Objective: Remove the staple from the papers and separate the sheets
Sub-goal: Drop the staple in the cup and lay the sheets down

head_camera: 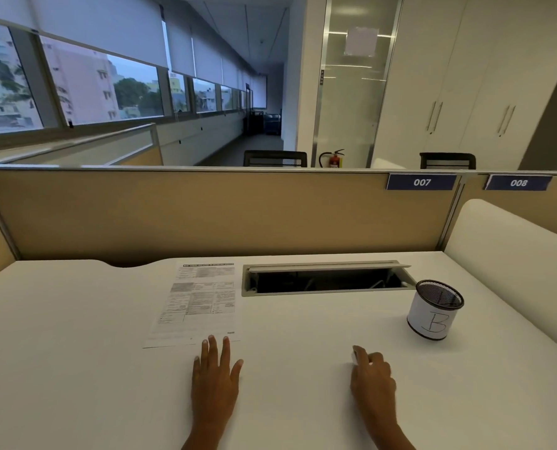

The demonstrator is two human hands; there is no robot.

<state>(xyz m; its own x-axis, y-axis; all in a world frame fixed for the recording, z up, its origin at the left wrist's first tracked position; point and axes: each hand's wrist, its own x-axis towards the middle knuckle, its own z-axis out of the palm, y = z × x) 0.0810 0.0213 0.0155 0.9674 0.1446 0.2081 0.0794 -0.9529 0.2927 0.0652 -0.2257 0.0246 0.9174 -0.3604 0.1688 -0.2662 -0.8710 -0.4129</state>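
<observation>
The printed papers [199,303] lie flat on the white desk [75,352], left of centre, with the text facing me. No staple can be made out at this size. My left hand [215,375] rests palm down on the desk with its fingers spread, and the fingertips touch the papers' near edge. My right hand [372,375] rests on the desk to the right, fingers curled over a small pale object [356,357] that I cannot identify.
A black mesh pen cup [434,308] wrapped in white paper marked "B" stands at the right. An open cable hatch [325,279] is set into the desk behind the hands. A tan partition [205,212] closes the far edge.
</observation>
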